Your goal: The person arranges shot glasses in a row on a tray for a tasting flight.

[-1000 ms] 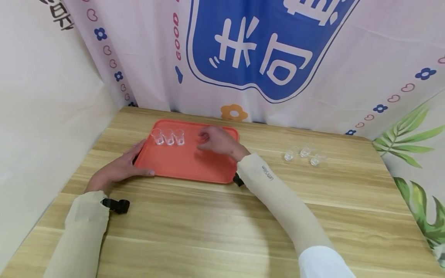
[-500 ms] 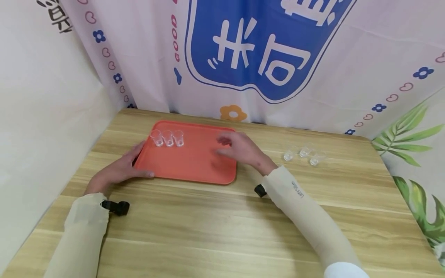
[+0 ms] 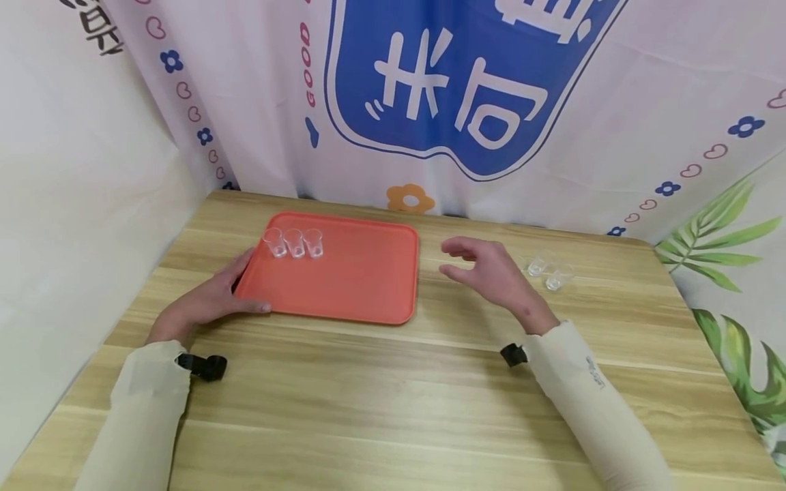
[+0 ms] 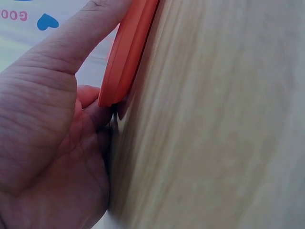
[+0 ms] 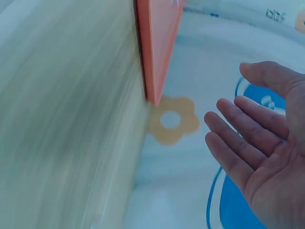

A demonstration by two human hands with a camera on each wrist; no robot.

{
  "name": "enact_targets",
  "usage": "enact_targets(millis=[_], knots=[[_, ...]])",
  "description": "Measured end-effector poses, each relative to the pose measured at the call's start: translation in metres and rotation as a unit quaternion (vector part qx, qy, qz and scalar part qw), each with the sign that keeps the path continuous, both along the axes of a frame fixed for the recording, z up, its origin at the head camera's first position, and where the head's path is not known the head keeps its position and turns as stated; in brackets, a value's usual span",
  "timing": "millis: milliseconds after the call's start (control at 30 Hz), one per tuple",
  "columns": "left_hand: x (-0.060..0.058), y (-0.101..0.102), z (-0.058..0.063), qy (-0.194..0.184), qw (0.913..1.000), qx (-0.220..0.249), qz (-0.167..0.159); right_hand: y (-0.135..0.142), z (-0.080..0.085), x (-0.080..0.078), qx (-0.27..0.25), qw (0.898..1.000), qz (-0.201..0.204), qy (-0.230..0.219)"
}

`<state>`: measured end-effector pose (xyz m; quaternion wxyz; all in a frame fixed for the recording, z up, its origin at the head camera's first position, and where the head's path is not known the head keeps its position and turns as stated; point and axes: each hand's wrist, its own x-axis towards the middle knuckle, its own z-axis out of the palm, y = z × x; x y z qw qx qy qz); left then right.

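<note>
A red tray [image 3: 344, 286] lies on the wooden table, with three small clear plastic cups [image 3: 294, 243] upright in a row at its back left. My left hand [image 3: 211, 296] holds the tray's front left corner, thumb along the front edge and fingers at the left side; the left wrist view shows the thumb [image 4: 90, 28] against the rim. My right hand [image 3: 491, 269] is over the table right of the tray, fingers relaxed and apart, holding nothing. Just right of it stand two more clear cups, a rear cup [image 3: 537, 266] and a nearer cup [image 3: 559, 277]; a third is hidden behind the hand.
The wooden table [image 3: 368, 402] runs back to a printed curtain [image 3: 276, 102] with a blue emblem. A white wall [image 3: 80, 204] borders the left side, and a leaf-patterned cloth [image 3: 737, 286] hangs at the right.
My right hand has moved right, from above the tray to beside the loose cups, its fingers spreading. My left hand stays at the tray corner, and the row of cups stands as before.
</note>
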<state>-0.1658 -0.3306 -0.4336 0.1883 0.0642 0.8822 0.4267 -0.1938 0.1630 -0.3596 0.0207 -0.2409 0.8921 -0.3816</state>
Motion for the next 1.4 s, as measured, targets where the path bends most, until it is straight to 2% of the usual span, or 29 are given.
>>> enact_targets(millis=[200, 400, 567, 800, 1033, 1200, 1400], knots=[[0.002, 0.000, 0.002, 0.014, 0.9999, 0.000, -0.009, 0.034, -0.003, 0.010, -0.001, 0.999, -0.027, 0.018], [0.004, -0.002, 0.003, 0.008, 0.9999, 0.004, -0.006, 0.065, -0.007, 0.019, -0.004, 0.998, -0.055, 0.043], [0.004, -0.001, 0.002, 0.012, 0.9999, 0.007, -0.008, 0.094, -0.007, 0.027, 0.004, 0.992, -0.104, 0.065], [0.002, 0.001, 0.001, 0.013, 0.9999, 0.003, -0.011, 0.132, -0.008, 0.034, 0.008, 0.982, -0.177, 0.069], [0.000, 0.002, 0.001, 0.012, 0.9998, 0.002, -0.013, 0.159, -0.011, 0.038, 0.004, 0.974, -0.223, 0.041], [0.000, 0.004, 0.000, 0.006, 0.9999, -0.002, -0.011, 0.171, -0.015, 0.039, 0.026, 0.973, -0.230, -0.002], [0.001, 0.003, 0.002, 0.005, 0.9999, -0.009, -0.010, 0.174, -0.022, 0.036, 0.045, 0.971, -0.233, -0.041]])
